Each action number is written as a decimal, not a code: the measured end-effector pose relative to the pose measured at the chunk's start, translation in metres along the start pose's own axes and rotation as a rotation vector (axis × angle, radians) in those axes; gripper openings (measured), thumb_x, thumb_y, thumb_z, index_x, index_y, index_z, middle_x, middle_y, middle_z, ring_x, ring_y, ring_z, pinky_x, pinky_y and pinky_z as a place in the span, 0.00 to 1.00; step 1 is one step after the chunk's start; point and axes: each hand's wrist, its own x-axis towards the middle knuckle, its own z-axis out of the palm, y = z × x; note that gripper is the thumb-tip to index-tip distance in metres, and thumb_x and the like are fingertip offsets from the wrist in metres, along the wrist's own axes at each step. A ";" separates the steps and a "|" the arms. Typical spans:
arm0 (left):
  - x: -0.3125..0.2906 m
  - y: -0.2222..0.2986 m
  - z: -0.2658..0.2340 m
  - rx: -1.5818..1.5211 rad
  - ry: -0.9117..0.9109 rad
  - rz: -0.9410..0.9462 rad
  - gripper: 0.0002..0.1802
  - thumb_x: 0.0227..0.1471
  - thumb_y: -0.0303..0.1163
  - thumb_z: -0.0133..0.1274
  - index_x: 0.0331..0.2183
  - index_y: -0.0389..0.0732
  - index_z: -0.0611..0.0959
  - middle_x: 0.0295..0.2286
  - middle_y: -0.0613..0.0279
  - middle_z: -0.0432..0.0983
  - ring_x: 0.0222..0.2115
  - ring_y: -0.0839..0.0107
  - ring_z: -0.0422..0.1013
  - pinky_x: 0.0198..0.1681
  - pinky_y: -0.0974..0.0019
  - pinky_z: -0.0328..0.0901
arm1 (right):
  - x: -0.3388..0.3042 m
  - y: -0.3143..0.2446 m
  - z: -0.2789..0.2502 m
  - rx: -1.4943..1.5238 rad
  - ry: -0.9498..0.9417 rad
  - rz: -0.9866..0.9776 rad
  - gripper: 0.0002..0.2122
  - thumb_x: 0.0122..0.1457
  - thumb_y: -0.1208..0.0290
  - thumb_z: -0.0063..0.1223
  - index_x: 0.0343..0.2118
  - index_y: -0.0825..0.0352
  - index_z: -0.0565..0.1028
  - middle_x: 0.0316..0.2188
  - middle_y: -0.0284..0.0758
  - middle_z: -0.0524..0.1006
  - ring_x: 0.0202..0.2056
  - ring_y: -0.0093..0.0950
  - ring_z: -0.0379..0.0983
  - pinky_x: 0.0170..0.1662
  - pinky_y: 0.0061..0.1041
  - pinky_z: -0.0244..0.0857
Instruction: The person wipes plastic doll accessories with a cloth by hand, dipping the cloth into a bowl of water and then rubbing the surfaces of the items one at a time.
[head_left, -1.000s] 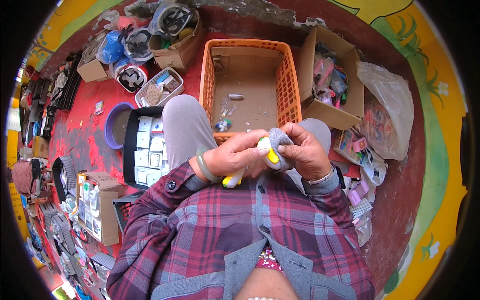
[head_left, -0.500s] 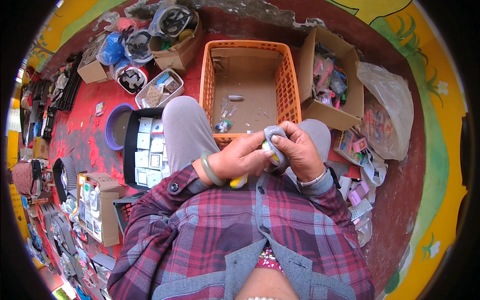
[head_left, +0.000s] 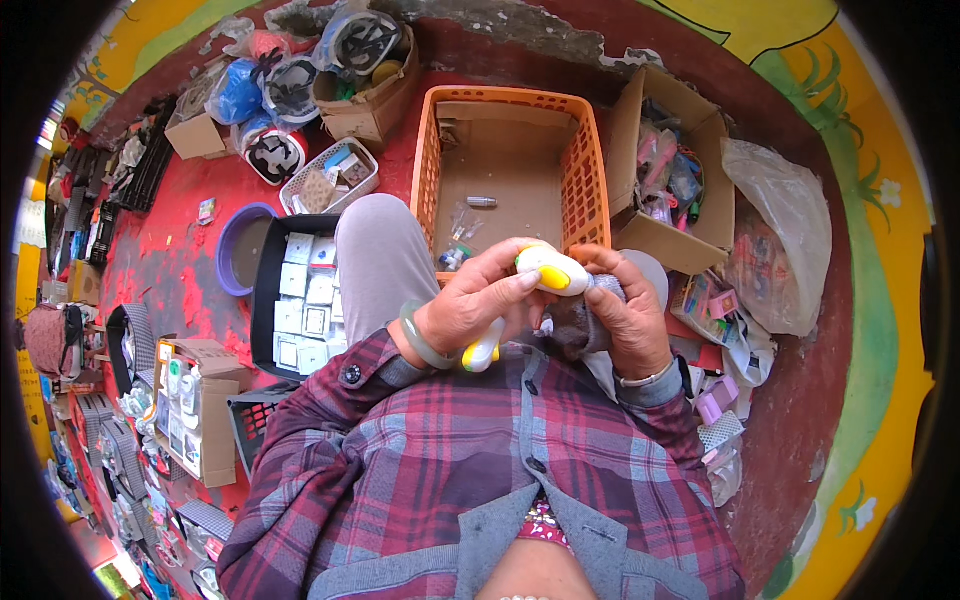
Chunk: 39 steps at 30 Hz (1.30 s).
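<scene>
Above my lap, my left hand (head_left: pixel 463 308) pinches a white handle with a yellow patch (head_left: pixel 553 271), tilted toward the right. A second white-and-yellow handle (head_left: pixel 483 349) hangs out beneath the same hand. My right hand (head_left: pixel 632 325) grips a bunched grey cloth (head_left: pixel 606 294). The cloth lies against the right end of the upper handle. A darker fold of fabric hangs below, between the hands. I cannot make out what the handles belong to.
An orange plastic basket (head_left: pixel 420 170) lined with cardboard stands ahead, holding a metal cylinder (head_left: pixel 481 202) and small bagged pieces. Cardboard boxes (head_left: pixel 680 243) flank it. At left are a purple basin (head_left: pixel 222 255) and a black tray (head_left: pixel 262 300) of white boxes.
The upper handle, mostly covered by the grey cloth before, now shows almost whole in my left hand. My right hand has shifted right and down with the cloth.
</scene>
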 end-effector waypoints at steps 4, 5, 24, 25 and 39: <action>0.000 0.000 -0.008 0.088 -0.041 -0.082 0.20 0.58 0.36 0.38 0.49 0.34 0.63 0.33 0.49 0.71 0.22 0.74 0.68 0.16 0.78 0.60 | -0.001 -0.004 0.008 0.006 0.096 0.021 0.14 0.54 0.73 0.53 0.42 0.73 0.71 0.35 0.33 0.74 0.35 0.19 0.70 0.39 0.16 0.64; 0.000 0.003 -0.008 0.067 -0.048 -0.115 0.21 0.58 0.36 0.37 0.49 0.34 0.64 0.33 0.49 0.71 0.21 0.74 0.68 0.15 0.78 0.60 | -0.002 -0.005 0.008 0.012 0.111 0.028 0.14 0.54 0.73 0.53 0.42 0.73 0.71 0.34 0.33 0.74 0.34 0.19 0.70 0.39 0.15 0.64; -0.001 0.012 -0.014 -0.052 -0.056 -0.247 0.19 0.56 0.34 0.44 0.45 0.30 0.71 0.30 0.51 0.75 0.21 0.74 0.72 0.23 0.78 0.64 | -0.004 -0.010 0.008 -0.075 0.070 0.025 0.13 0.53 0.74 0.54 0.40 0.76 0.71 0.32 0.37 0.76 0.30 0.22 0.74 0.35 0.16 0.67; -0.001 0.012 -0.014 -0.055 -0.057 -0.241 0.19 0.56 0.33 0.44 0.45 0.30 0.71 0.30 0.51 0.76 0.21 0.74 0.72 0.23 0.78 0.64 | -0.004 -0.011 0.008 -0.081 0.068 0.027 0.13 0.53 0.74 0.54 0.40 0.76 0.71 0.32 0.37 0.76 0.30 0.22 0.74 0.35 0.16 0.68; 0.001 0.004 -0.019 -0.026 -0.017 -0.249 0.21 0.55 0.34 0.43 0.47 0.29 0.69 0.31 0.45 0.75 0.18 0.72 0.72 0.14 0.79 0.62 | -0.004 -0.009 0.007 -0.212 0.071 -0.007 0.13 0.52 0.74 0.56 0.39 0.74 0.73 0.29 0.33 0.76 0.29 0.17 0.71 0.33 0.13 0.65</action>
